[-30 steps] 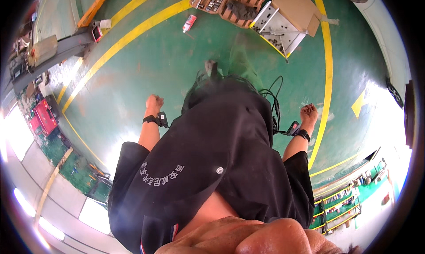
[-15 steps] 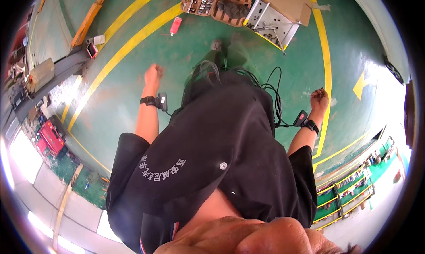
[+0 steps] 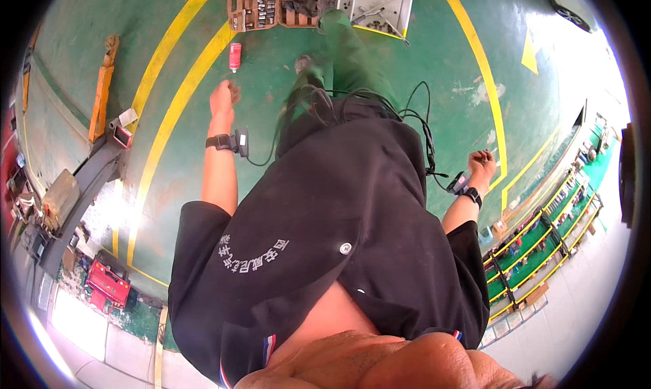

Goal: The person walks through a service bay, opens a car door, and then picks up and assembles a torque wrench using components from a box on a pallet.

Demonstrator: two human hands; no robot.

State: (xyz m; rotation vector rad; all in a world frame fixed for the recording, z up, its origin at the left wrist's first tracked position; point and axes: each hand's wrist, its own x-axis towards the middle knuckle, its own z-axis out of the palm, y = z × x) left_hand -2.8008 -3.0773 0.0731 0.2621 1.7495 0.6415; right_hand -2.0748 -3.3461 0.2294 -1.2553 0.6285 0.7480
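Observation:
My left hand (image 3: 222, 99) hangs at my left side above the green floor, its fingers loosely curled and nothing seen in them. The nearest thing to it is a small red container (image 3: 234, 57), lying on the floor just beyond it. On the other side, my right hand (image 3: 481, 164) hangs with its fingers bent in toward the palm, and no object shows in it. Each wrist wears a black strap with a small device: the left device (image 3: 241, 143) and the right device (image 3: 458, 183). Black cables (image 3: 424, 135) run from them to my waist.
At the front, an open brown tool case (image 3: 242, 13) with sockets and a dark cloth lies beside a white tray (image 3: 399, 15) of loose metal parts. An orange lift arm (image 3: 103, 94) and a red toolbox (image 3: 108, 285) are at left. Yellow-railed shelving (image 3: 536, 247) stands right.
I have stepped forward and turned slightly; the tool case and tray are nearer my feet, and one leg is now stretched ahead. Both hands stay low, fingers curled.

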